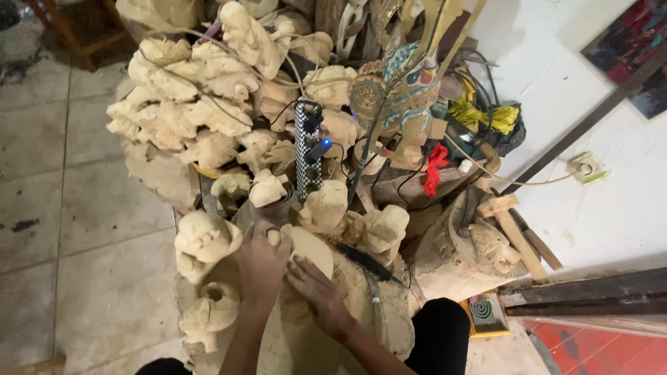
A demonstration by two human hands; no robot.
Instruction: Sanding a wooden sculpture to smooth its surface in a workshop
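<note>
Left hand (262, 267) is curled tight on a small tool against the pale wooden carving (306, 305) on the lap; right hand (316, 283) is pressed flat, fingers together. Risk: tool slips toward right fingers; stacked carvings (208, 104) get knocked.

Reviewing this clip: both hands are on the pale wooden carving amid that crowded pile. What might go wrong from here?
1. The left hand and right hand press on the rounded wooden carving; a dark-handled tool lies right beside the right hand, so a slip might catch it.
2. Unfinished carved heads crowd closely around; a nudge could topple one.
3. Cables trail through the pile near the checkered power strip and may snag.
</note>
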